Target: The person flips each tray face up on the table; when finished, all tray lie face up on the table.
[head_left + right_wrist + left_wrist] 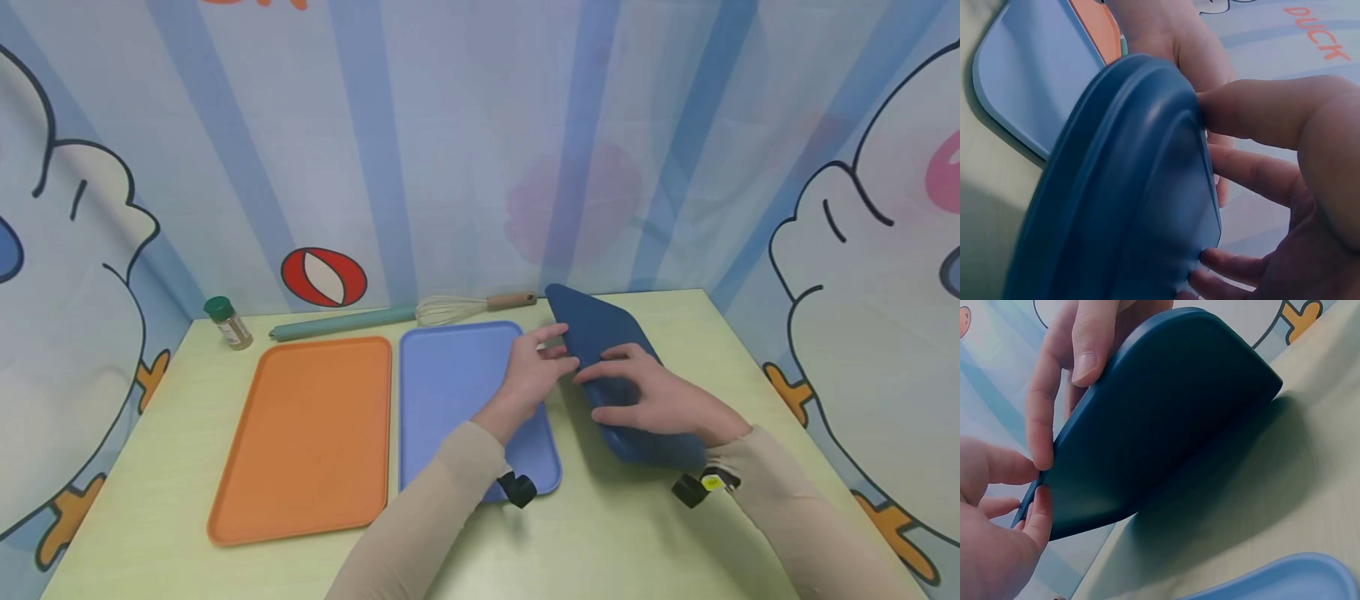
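Note:
A dark blue tray (600,321) stands tilted on its long side at the right of the table, its upper edge leaning toward the left hand. At that edge, the left hand (527,373) pinches the rim between thumb and fingers, as the left wrist view shows. Lower along the same edge, the right hand (654,390) grips the tray with thumb and spread fingers; in the right wrist view its fingertips (1213,106) press at the rim. The left forearm crosses over a light blue tray (450,375) lying flat.
An orange tray (307,442) lies flat at the left. Behind the trays are a green stick-like utensil (345,322) and a whisk (450,309) with a brown handle. A spice jar (228,323) with a green lid stands at the back left. A printed curtain (465,150) encloses the table.

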